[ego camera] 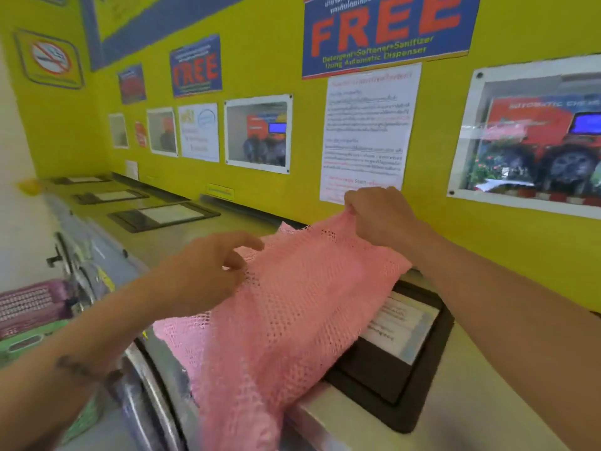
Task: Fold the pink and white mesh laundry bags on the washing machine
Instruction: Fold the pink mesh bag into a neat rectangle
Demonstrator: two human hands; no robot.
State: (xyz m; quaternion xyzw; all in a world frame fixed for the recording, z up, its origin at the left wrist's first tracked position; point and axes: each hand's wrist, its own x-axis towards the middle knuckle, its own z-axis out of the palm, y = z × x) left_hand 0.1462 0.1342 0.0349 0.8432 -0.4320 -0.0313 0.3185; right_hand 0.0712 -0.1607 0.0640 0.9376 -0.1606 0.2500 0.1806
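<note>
Lower centre: pink mesh laundry bag (286, 307) draped across the washing machine top (471, 395), near end spilling over the front edge, partly covering a black-framed panel (403, 359) at lower right; no white bag seen. Left of centre: left hand (208, 271) over the bag's left edge, fingers loosely curled, index extended, fingertips touching the mesh; firm pinch or not, cannot tell. Centre right, further back: right hand (380, 216) fisted, gripping the bag's far corner and lifting it off the top. Lower left edge: purple basket (29, 307), blurred. Far, mid left: row of similar framed panels (162, 216) along the machine tops. Background: yellow wall (260, 60); blue "FREE" poster (387, 30) top centre; white notice sheet (367, 131) below it.
</note>
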